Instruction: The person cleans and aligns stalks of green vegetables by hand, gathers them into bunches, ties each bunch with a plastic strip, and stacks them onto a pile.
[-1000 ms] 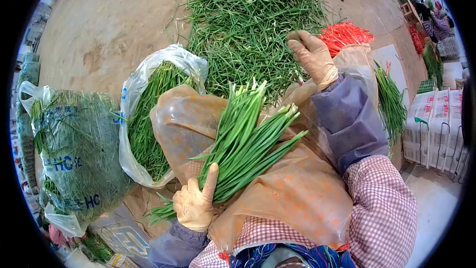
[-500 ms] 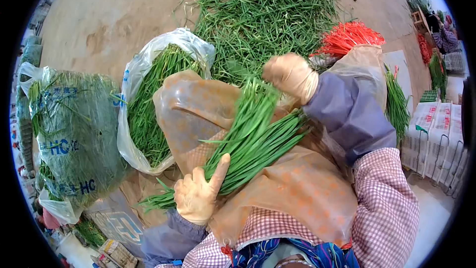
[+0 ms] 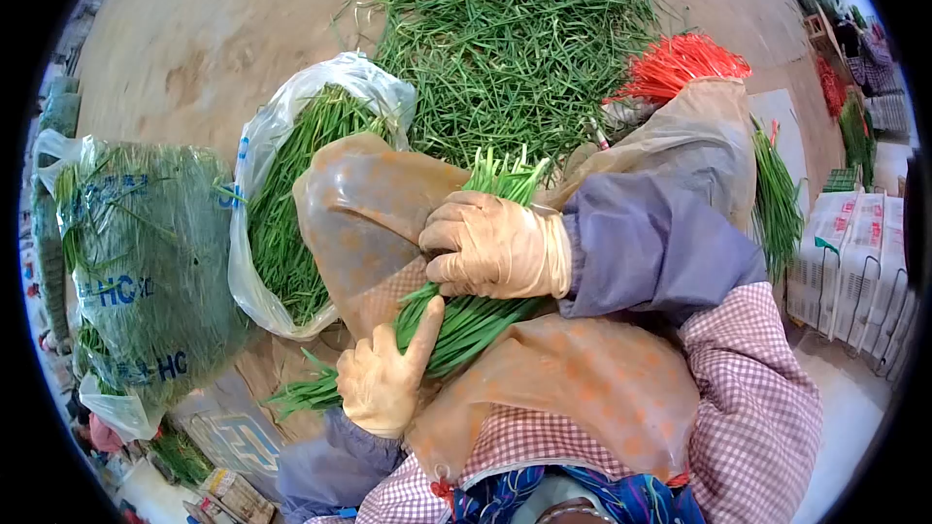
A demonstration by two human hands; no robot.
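A bunch of garlic chives [image 3: 471, 335] lies slantwise across my lap, pale cut ends at the top and leaf tips at lower left. My left hand [image 3: 379, 380], in a cream glove, is closed around the leafy lower part with the index finger stretched along it. Higher up, my gloved right hand [image 3: 497, 247] is wrapped over the bunch with its fingers curled on the near-left side. The hand covers the middle of the bunch. The pale ends [image 3: 507, 175] stick out above it. A translucent orange-spotted apron [image 3: 563, 369] lies beneath.
A large heap of loose chives [image 3: 515, 49] covers the floor ahead. An open plastic bag of chives [image 3: 301, 213] stands left, beside a full printed bag [image 3: 146, 262]. Red ties [image 3: 684, 68] lie at upper right, near another chive bunch [image 3: 775, 204] and white crates [image 3: 845, 262].
My right hand has come down and left from above the pale ends and closed over the bunch. My left hand has stayed almost still.
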